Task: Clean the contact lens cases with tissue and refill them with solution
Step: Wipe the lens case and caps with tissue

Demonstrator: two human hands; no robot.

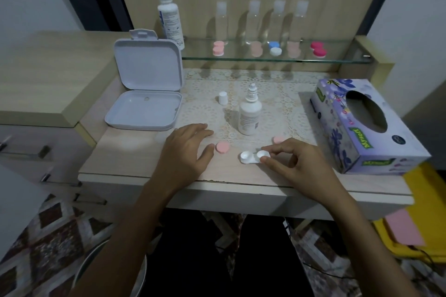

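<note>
An open white hinged plastic box sits at the left of a pale wooden dressing table, its lid upright, beside a cream lace mat. Four clear plastic travel bottles with white caps stand in a row on a glass shelf above. A yellow plastic bin sits below on the right, and patterned brown flooring lies lower left.

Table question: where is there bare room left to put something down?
Bare wood lies at the front left of the table, bordered by the open white box, the left hand and the front edge. The middle is crowded: solution bottle, pink caps, lens case, right hand, tissue box.
</note>
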